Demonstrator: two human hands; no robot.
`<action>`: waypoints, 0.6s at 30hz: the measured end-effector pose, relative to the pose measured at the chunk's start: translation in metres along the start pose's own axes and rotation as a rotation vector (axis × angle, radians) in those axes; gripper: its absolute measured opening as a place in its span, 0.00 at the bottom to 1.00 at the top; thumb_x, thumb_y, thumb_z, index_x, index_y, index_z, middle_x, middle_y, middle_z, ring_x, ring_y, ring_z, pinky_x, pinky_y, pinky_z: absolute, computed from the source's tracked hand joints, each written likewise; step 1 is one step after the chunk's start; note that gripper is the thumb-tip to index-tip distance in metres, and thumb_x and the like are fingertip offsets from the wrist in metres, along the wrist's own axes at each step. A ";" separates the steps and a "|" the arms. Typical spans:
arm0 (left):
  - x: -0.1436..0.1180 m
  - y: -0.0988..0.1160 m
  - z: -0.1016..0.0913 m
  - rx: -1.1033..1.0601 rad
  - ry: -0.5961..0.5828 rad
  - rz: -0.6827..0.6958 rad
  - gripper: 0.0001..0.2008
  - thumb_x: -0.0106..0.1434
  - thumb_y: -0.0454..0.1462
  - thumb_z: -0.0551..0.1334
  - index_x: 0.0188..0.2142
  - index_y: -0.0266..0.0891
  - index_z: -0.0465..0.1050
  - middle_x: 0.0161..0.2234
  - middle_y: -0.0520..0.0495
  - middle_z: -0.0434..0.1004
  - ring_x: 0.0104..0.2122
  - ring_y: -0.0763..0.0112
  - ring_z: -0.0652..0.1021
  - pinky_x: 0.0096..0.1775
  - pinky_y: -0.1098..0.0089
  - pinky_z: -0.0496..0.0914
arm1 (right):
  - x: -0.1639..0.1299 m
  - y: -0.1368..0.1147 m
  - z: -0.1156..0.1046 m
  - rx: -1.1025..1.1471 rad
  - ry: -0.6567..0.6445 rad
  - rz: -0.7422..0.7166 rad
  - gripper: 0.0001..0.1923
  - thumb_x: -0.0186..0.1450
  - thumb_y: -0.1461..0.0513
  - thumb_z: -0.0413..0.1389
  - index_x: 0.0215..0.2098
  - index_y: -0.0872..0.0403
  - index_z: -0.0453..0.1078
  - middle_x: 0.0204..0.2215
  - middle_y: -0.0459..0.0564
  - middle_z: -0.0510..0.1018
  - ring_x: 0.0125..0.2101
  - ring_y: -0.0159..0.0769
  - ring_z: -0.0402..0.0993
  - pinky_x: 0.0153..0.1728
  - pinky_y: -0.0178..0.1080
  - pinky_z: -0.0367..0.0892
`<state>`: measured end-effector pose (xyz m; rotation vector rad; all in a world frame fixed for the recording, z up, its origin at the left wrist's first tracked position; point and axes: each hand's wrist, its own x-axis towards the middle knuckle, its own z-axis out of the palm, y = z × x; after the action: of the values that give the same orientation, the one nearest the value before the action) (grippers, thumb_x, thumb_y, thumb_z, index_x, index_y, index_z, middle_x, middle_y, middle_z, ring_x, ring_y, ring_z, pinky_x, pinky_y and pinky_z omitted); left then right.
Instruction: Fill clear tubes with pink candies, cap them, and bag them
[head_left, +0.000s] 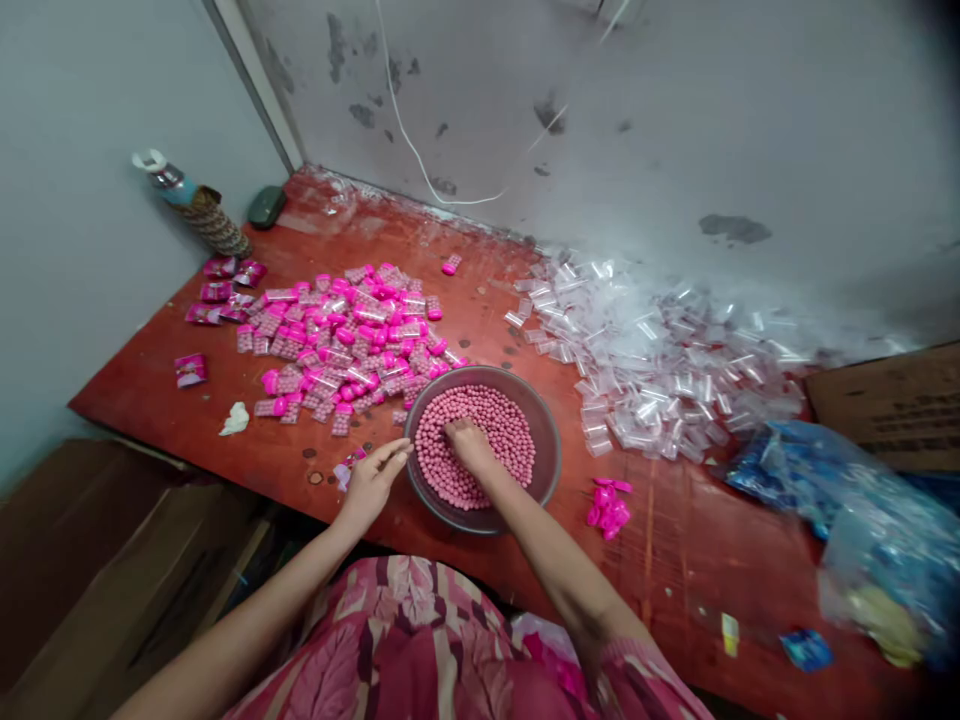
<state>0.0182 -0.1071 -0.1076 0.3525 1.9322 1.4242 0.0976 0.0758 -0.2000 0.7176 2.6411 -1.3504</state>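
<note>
Right hand (466, 443) is resting among pink beads (508, 430), fingers' state unclear | left hand (375, 482) is resting by bowl (552, 455) rim, pinch unclear

A: What does the bowl (549, 455) look like?
B: Round, wide, dull grey-brown, standing upright near the front edge of the red surface (484, 318).
A: And the beads (510, 440) inside?
B: Small, round, pink, all loose, heaped together in a broad layer.
A: Do they hide its wall?
B: Not entirely; a bare band shows along the right side.
</note>
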 end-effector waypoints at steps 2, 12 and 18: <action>-0.002 -0.003 -0.004 -0.005 0.004 0.015 0.18 0.57 0.42 0.57 0.44 0.36 0.69 0.42 0.42 0.74 0.43 0.63 0.74 0.48 0.60 0.65 | 0.000 -0.004 0.010 0.116 -0.003 0.000 0.04 0.56 0.67 0.52 0.30 0.55 0.66 0.28 0.49 0.73 0.33 0.36 0.66 0.38 0.37 0.61; 0.024 0.011 0.034 0.020 -0.212 0.071 0.21 0.53 0.39 0.60 0.48 0.39 0.68 0.46 0.44 0.72 0.43 0.63 0.73 0.46 0.63 0.66 | -0.050 -0.035 -0.029 0.657 0.067 -0.019 0.12 0.55 0.57 0.54 0.35 0.54 0.64 0.28 0.45 0.71 0.29 0.32 0.69 0.31 0.36 0.66; 0.030 0.018 0.056 -0.217 -0.386 -0.071 0.22 0.53 0.42 0.59 0.47 0.36 0.68 0.37 0.45 0.75 0.34 0.66 0.75 0.37 0.62 0.71 | -0.075 -0.043 -0.062 0.681 0.168 -0.030 0.19 0.54 0.58 0.58 0.43 0.51 0.63 0.33 0.46 0.72 0.29 0.31 0.70 0.32 0.35 0.68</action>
<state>0.0309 -0.0417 -0.1106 0.4179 1.4543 1.3870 0.1530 0.0748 -0.1090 0.8801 2.2776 -2.3227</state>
